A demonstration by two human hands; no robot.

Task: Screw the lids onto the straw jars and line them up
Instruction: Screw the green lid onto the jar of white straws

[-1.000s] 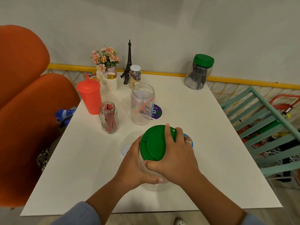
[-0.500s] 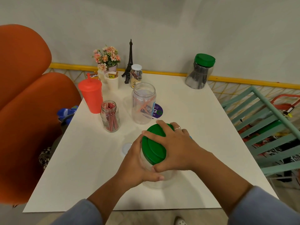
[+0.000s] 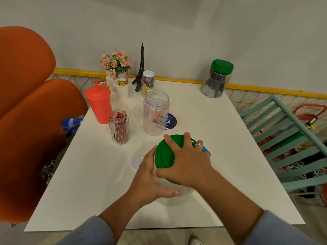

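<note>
- Our right hand [image 3: 185, 163] clasps the green lid [image 3: 164, 154] atop the near jar [image 3: 174, 195], mid-table; our left hand [image 3: 152, 181] grips its side.
- The tall open jar [image 3: 156, 113] holds orange straws; the small glass jar [image 3: 119, 127] red ones.

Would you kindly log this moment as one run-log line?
step: capping | right hand: on green lid | left hand: holding jar | uncapped: two
</note>
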